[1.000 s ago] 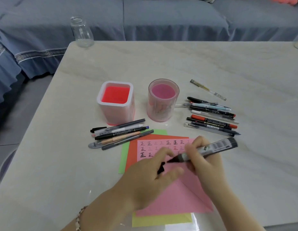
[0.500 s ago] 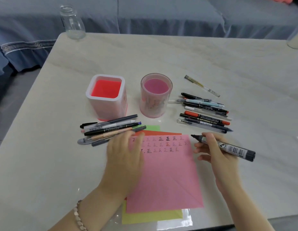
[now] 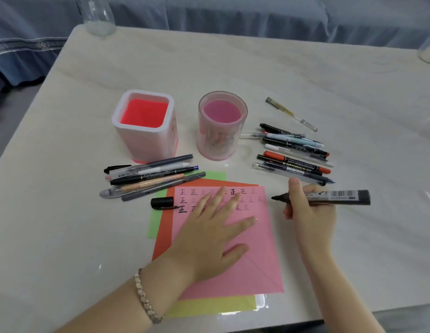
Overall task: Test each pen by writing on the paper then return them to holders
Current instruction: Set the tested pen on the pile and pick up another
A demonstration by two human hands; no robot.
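Note:
My right hand grips an uncapped black marker, tip pointing left just off the right edge of the pink paper. My left hand lies flat on that paper, fingers spread, covering part of the written rows. The marker's black cap lies at the paper's top left corner. Several pens lie in a group left of the paper, and several more pens lie at the right. A square holder and a round pink holder stand behind, both holding no pens.
Green, orange and yellow sheets lie under the pink one. A single clear pen lies apart at the back right. A glass bottle stands at the table's far left corner, with a blue sofa behind. The table's near edge is close.
My left hand pulled the cap off the marker, set it down at the paper's top left, and moved flat onto the pink paper. My right hand turned the marker tip leftward.

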